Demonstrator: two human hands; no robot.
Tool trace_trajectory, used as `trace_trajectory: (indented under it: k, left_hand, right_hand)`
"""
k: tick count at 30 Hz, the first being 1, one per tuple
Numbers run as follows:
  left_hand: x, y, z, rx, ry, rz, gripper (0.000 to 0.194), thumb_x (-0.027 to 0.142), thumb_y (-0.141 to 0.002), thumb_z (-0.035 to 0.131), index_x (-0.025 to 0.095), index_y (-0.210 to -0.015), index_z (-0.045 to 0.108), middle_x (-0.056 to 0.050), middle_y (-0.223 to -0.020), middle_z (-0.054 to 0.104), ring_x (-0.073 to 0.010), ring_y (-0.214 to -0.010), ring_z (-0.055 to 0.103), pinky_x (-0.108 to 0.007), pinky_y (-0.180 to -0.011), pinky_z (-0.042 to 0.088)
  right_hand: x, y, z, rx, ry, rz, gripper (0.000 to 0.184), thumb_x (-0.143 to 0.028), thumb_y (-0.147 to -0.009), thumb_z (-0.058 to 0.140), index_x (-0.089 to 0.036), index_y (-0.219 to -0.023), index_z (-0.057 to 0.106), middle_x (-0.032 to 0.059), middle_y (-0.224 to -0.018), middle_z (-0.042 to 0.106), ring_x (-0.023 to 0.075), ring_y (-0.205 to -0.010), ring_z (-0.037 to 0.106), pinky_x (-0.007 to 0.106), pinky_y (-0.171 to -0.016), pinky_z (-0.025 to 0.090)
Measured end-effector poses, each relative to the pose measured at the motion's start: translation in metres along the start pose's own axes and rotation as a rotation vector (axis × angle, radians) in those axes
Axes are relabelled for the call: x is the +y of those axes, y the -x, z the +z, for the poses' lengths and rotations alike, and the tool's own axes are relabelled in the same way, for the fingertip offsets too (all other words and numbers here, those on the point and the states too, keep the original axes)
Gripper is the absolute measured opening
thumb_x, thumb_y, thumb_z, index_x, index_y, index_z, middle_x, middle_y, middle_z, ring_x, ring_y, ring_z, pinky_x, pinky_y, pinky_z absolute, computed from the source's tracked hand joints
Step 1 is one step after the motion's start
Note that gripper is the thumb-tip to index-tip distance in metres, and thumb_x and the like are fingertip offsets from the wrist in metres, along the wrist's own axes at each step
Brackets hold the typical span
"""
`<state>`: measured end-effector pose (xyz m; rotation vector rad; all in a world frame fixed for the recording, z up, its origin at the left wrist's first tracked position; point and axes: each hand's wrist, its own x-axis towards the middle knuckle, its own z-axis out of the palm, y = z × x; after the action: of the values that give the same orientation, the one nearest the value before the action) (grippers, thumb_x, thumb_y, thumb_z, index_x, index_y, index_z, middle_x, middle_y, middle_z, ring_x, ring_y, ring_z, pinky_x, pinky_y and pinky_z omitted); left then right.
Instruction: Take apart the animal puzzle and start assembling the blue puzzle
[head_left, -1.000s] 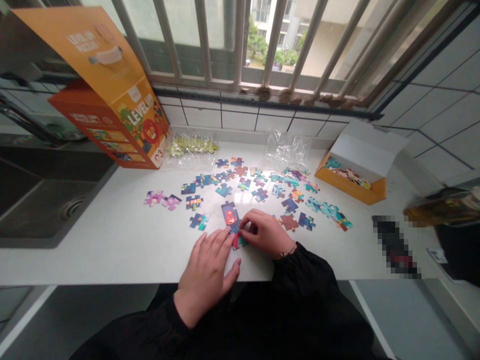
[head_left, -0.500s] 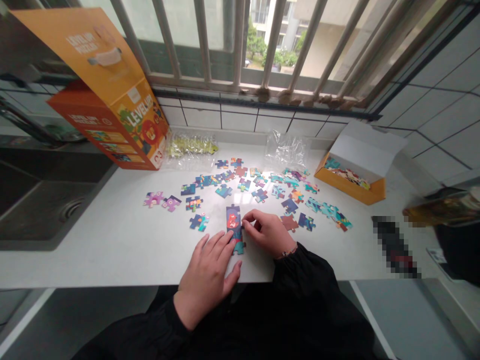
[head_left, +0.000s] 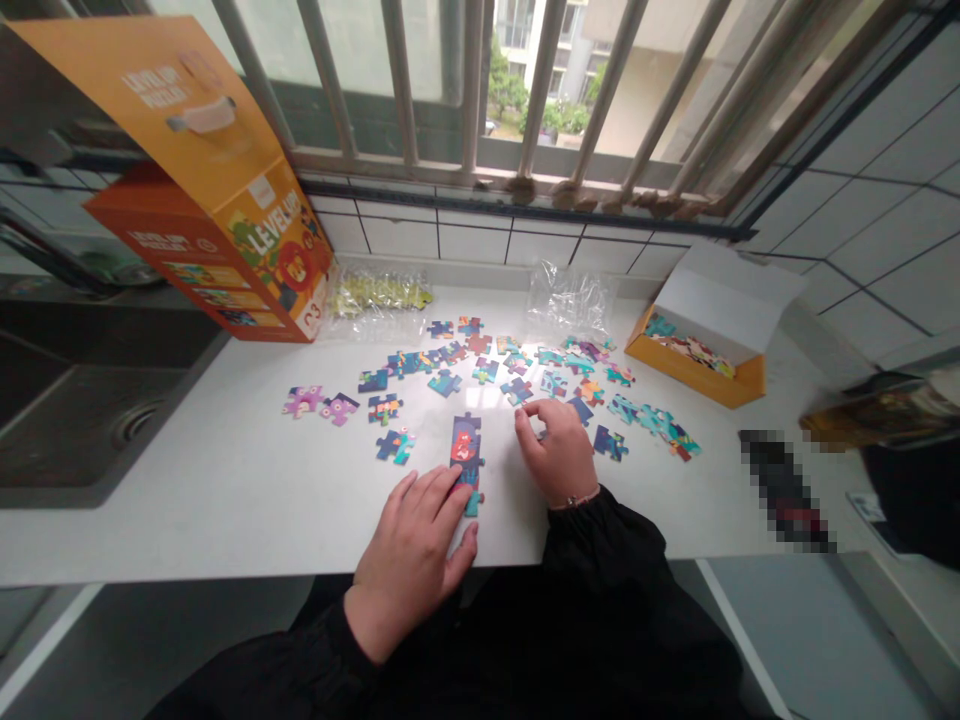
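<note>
On the white counter (head_left: 270, 500), press the joined puzzle strip (head_left: 465, 445) lightly with that flat, unclamped left hand (head_left: 412, 555) — the right hand (head_left: 559, 450) is curled, can't tell if it's pinching anything.

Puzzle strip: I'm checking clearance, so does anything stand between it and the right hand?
Nothing visible does; only white countertop shows between the right hand and the puzzle strip. The left hand partly covers its near half.

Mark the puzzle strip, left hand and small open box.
Puzzle strip (head_left: 463, 446): head view, on its red figure.
Left hand (head_left: 411, 528): head view, back of the hand.
Small open box (head_left: 686, 372): head view, orange front wall.
</note>
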<state>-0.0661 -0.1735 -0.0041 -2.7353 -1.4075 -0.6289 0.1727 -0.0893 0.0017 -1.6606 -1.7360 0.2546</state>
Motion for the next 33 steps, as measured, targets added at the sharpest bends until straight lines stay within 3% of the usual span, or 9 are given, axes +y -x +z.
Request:
trace_trajectory:
  k: [2, 4, 7, 19, 27, 33]
  left_hand:
    - [0.000, 0.000, 0.000, 0.000, 0.007, 0.008, 0.035, 0.028, -0.105, 0.060, 0.020, -0.138, 0.066, -0.015, -0.149, 0.069, -0.0338, -0.135, 0.066, -0.060, -0.119, 0.050]
    - [-0.001, 0.000, 0.000, 0.003, 0.014, 0.010, 0.034, 0.027, -0.105, 0.061, 0.020, -0.138, 0.067, -0.015, -0.149, 0.069, -0.0338, -0.135, 0.066, -0.060, -0.119, 0.051]
    - [-0.001, 0.000, -0.001, -0.002, 0.013, 0.009, 0.035, 0.027, -0.104, 0.062, 0.020, -0.138, 0.067, -0.015, -0.149, 0.069, -0.0341, -0.135, 0.066, -0.060, -0.119, 0.051]
    - [0.001, 0.000, 0.001, 0.033, 0.016, 0.002, 0.036, 0.026, -0.104, 0.060, 0.019, -0.139, 0.062, -0.015, -0.147, 0.071, -0.0329, -0.135, 0.066, -0.057, -0.119, 0.051]
    - [0.001, -0.001, -0.002, 0.027, 0.067, -0.033, 0.034, 0.022, -0.102, 0.062, 0.021, -0.136, 0.059, -0.016, -0.151, 0.067, -0.0330, -0.133, 0.066, -0.056, -0.116, 0.055]
    - [0.000, -0.001, 0.001, 0.044, 0.023, -0.007, 0.031, 0.024, -0.102, 0.062, 0.019, -0.134, 0.062, -0.016, -0.143, 0.072, -0.0346, -0.129, 0.068, -0.058, -0.115, 0.055]
  right_hand:
    - [0.003, 0.001, 0.006, -0.003, 0.094, 0.016, 0.020, -0.033, -0.104, 0.061, -0.022, -0.113, 0.075, 0.0166, -0.128, 0.073, 0.0346, -0.127, 0.062, 0.049, -0.109, 0.049]
    - [0.004, 0.003, 0.012, -0.032, 0.173, 0.046, 0.032, -0.034, -0.103, 0.065, -0.022, -0.130, 0.073, 0.0199, -0.151, 0.064, 0.0401, -0.143, 0.053, 0.057, -0.113, 0.047]
    - [0.001, 0.006, 0.015, -0.104, 0.237, 0.044, 0.043, -0.035, -0.103, 0.067, -0.025, -0.145, 0.068, 0.0177, -0.165, 0.055, 0.0438, -0.153, 0.044, 0.064, -0.116, 0.043]
    - [-0.003, 0.003, 0.006, -0.146, 0.180, 0.066, 0.006, -0.030, -0.101, 0.074, -0.026, -0.101, 0.070, 0.0087, -0.130, 0.075, 0.0340, -0.124, 0.062, 0.049, -0.102, 0.044]
    - [0.000, 0.004, 0.009, -0.120, 0.171, 0.064, 0.009, -0.026, -0.102, 0.071, -0.026, -0.111, 0.069, 0.0091, -0.123, 0.076, 0.0337, -0.117, 0.064, 0.046, -0.098, 0.043]
    - [0.005, 0.005, 0.009, -0.124, 0.100, 0.005, 0.016, -0.023, -0.103, 0.068, -0.026, -0.118, 0.070, 0.0092, -0.125, 0.078, 0.0320, -0.119, 0.066, 0.046, -0.103, 0.046]
